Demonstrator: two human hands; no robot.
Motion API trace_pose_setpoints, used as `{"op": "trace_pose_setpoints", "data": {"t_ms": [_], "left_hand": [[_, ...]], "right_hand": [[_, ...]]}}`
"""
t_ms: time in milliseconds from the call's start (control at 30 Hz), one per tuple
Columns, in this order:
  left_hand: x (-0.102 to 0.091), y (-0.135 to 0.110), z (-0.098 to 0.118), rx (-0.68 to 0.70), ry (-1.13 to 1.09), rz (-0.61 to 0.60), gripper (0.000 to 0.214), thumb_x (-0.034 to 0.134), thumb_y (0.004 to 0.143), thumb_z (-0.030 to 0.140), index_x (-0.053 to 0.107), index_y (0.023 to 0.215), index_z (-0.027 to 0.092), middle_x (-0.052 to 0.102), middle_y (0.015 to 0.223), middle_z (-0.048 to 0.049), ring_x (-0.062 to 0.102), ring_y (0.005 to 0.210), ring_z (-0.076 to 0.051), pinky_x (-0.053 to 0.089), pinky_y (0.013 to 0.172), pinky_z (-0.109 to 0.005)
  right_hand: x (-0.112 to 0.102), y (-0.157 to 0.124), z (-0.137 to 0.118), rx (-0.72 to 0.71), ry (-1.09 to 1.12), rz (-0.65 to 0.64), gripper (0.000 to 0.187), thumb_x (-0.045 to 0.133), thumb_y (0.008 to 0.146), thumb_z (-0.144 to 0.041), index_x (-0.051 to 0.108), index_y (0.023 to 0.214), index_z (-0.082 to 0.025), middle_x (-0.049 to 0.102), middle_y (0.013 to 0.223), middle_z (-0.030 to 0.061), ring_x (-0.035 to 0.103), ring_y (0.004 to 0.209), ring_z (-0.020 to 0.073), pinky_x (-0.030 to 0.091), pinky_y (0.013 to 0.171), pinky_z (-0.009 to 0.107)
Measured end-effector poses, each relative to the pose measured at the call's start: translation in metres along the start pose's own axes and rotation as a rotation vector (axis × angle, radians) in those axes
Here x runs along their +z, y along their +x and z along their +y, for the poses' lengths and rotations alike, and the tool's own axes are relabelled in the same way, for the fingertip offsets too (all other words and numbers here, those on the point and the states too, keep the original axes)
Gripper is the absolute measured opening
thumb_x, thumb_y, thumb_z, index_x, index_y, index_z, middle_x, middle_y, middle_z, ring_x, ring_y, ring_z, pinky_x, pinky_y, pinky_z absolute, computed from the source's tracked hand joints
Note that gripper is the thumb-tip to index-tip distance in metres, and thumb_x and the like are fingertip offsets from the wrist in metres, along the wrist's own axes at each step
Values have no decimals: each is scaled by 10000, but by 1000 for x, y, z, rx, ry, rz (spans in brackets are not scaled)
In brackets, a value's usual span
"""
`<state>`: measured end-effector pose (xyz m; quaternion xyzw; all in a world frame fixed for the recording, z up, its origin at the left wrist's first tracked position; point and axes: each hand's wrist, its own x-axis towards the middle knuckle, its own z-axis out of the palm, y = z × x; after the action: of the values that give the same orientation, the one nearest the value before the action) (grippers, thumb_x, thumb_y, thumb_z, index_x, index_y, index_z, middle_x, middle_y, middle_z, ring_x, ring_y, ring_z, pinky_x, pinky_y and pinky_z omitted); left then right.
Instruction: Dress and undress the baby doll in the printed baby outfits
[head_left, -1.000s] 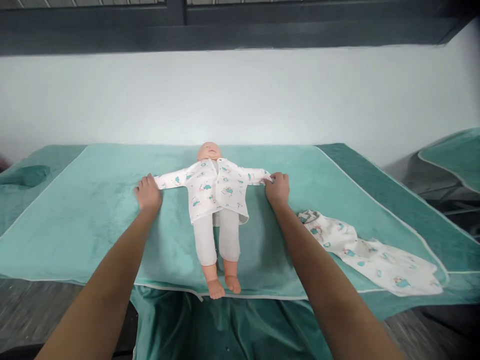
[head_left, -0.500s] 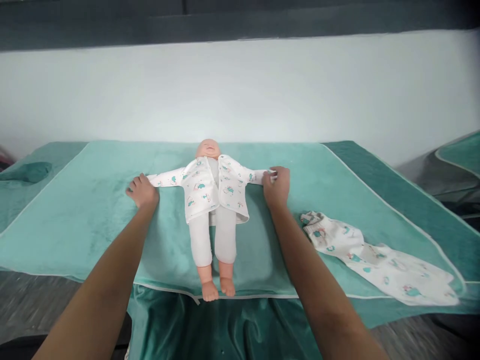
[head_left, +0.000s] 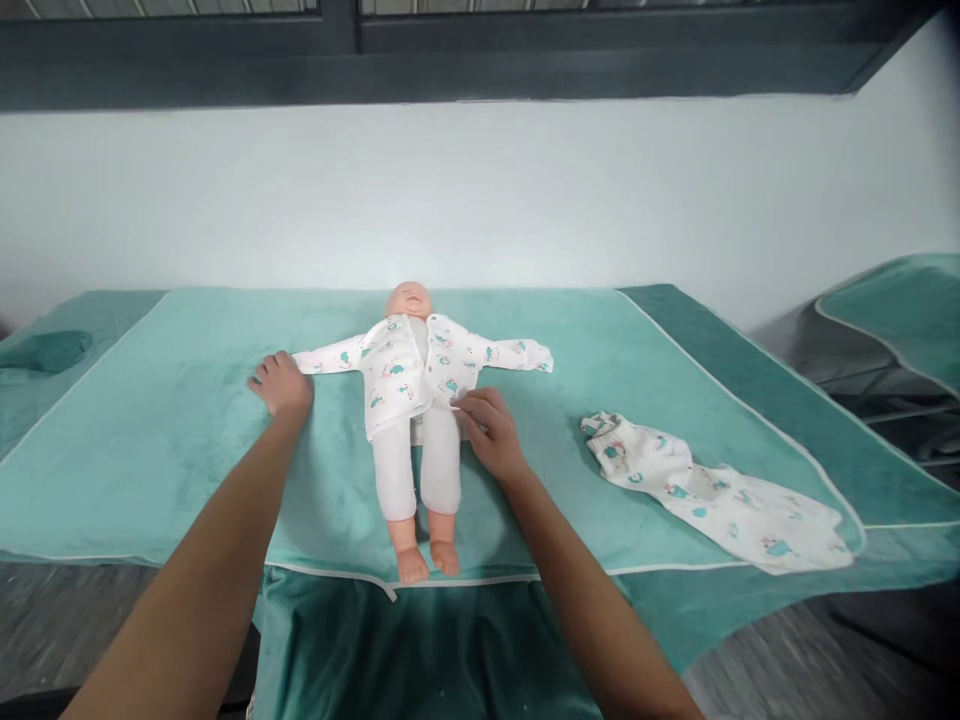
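A white wall (head_left: 480, 190) stands at twelve o'clock behind a green-covered bed (head_left: 187, 460). Mid-bed lies the doll (head_left: 441, 470), face-up in a printed jacket (head_left: 399, 372); a second printed garment (head_left: 712, 500) lies just past three o'clock from it. At ten o'clock the left hand (head_left: 279, 385) rests low by one cuff (head_left: 304, 363), fingers spread; whether it grips, I cannot tell. At three, the right hand (head_left: 489, 430) pinches the jacket's lower front; half a second ago it was at the opposite cuff (head_left: 541, 357).

Soft, fairly bright light; wall (head_left: 480, 200) palest toward 12 o'clock, shadowed at 3. Corner dark at 2 o'clock. Floor (head_left: 67, 620) smeared at 8. Wide-angle stretch near edges.
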<state>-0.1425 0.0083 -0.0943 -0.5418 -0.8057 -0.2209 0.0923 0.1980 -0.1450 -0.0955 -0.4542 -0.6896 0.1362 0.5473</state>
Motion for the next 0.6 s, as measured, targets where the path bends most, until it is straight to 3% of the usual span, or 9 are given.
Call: {"op": "trace_pose_setpoints", "data": {"t_ms": [167, 367, 600], "left_hand": [[0, 1, -1, 1, -34, -10, 369, 337, 985, 193, 565, 1272, 153, 581, 1309, -219, 489, 1277, -370, 304, 1094, -581], [-1, 1, -4, -11, -79, -3, 375, 345, 991, 203, 548, 1303, 159, 583, 1323, -198, 506, 1273, -355, 308, 1117, -557], [-4, 2, -15, -41, -275, 36, 378, 432, 918, 152, 571, 1269, 148, 574, 1316, -188, 546, 1242, -334, 353, 1120, -496]], "right_hand": [[-9, -16, 1, 101, 213, 9, 154, 602, 956, -341, 735, 940, -265, 687, 990, 53, 608, 984, 246, 474, 931, 444], [-8, -16, 18, 402, 562, 364, 140, 628, 902, -365, 685, 922, -239, 632, 911, 21, 590, 871, 189, 487, 842, 349], [-6, -12, 25, 504, 622, 386, 193, 685, 855, -417, 649, 897, -232, 626, 858, 0, 583, 778, 153, 497, 760, 313]]}}
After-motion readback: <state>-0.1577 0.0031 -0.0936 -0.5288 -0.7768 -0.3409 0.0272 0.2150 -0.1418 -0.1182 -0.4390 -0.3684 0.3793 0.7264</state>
